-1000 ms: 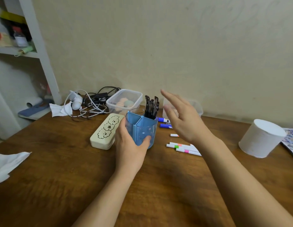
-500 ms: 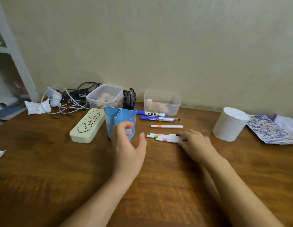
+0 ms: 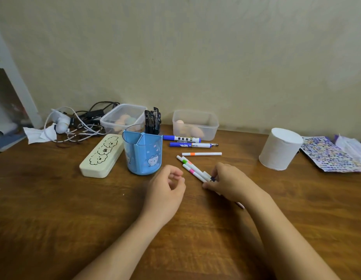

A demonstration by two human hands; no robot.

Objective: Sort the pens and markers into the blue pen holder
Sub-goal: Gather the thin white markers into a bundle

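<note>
The blue pen holder stands upright on the wooden table, with several black pens in its rear compartment. A bundle of thin white markers lies to its right, and my right hand pinches their near ends. One white marker with an orange band lies alone behind them. Two blue-capped markers lie further back. My left hand rests loosely curled in front of the holder, holding nothing and not touching it.
A cream pencil case lies left of the holder. Two clear plastic tubs stand by the wall, next to tangled cables. A white paper roll and a sticker sheet sit at the right.
My left hand let go of the holder and drew back. My right hand came down onto the bundle of thin markers and closed on their ends, turning them slantwise.
</note>
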